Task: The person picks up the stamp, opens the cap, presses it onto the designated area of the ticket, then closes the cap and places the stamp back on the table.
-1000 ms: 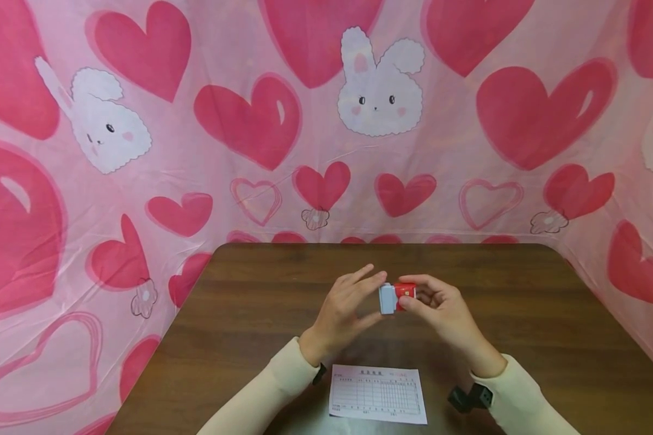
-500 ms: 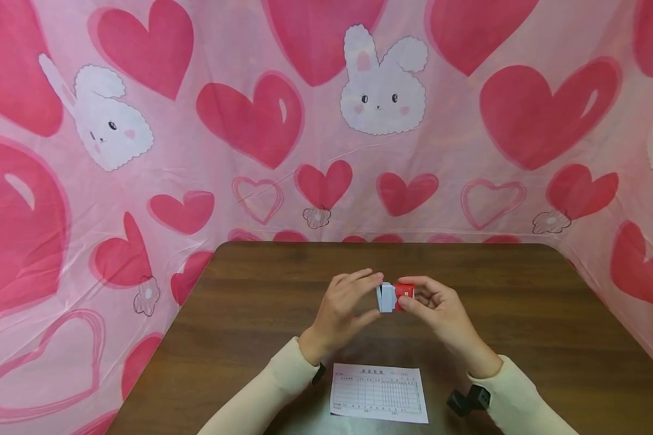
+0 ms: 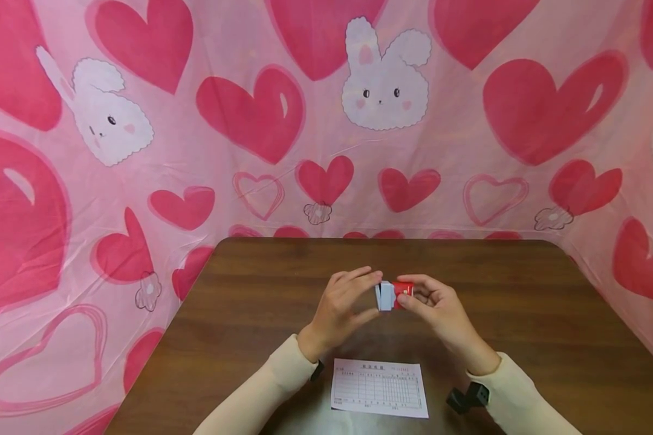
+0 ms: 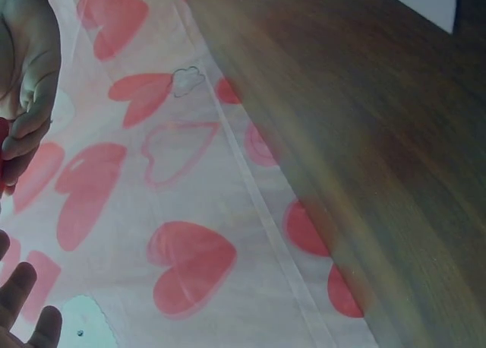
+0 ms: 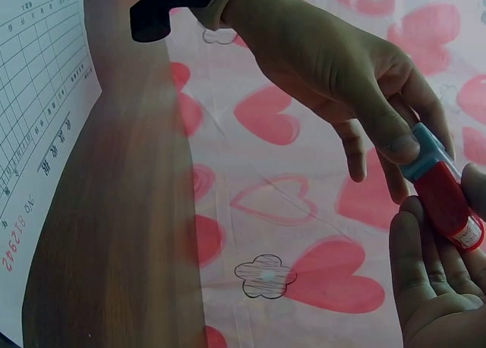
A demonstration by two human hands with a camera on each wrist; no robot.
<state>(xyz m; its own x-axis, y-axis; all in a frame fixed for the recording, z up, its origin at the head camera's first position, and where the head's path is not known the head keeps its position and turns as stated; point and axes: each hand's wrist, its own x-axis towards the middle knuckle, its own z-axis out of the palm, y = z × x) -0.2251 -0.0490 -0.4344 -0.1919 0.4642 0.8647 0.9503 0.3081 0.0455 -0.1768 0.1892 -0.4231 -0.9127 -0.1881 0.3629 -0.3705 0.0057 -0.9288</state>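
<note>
Above the table, both hands hold a small stamp with a red body [image 3: 404,289] and a light-blue end [image 3: 386,295]. My right hand [image 3: 441,308] grips the red body between thumb and fingers. At the opposite end, my left hand [image 3: 337,311] pinches the light-blue lid with thumb and fingertips; a narrow dark gap shows where the lid tilts from the block. In the right wrist view, the left thumb lies on the light-blue end and the right hand [image 5: 444,287] is around the red body [image 5: 444,200]. The left wrist view catches only parts of both hands.
A printed form [image 3: 380,389] with a table grid lies on the brown wooden table [image 3: 239,302] near the front edge, below the hands. Behind the table hangs a pink cloth [image 3: 315,133] with hearts and rabbits. Black wrist cameras [image 3: 468,397] sit at the cuffs.
A thin gap has appeared at the left end of the light-blue part as the left fingers shifted slightly left with the lid. The right hand's grip stays the same.
</note>
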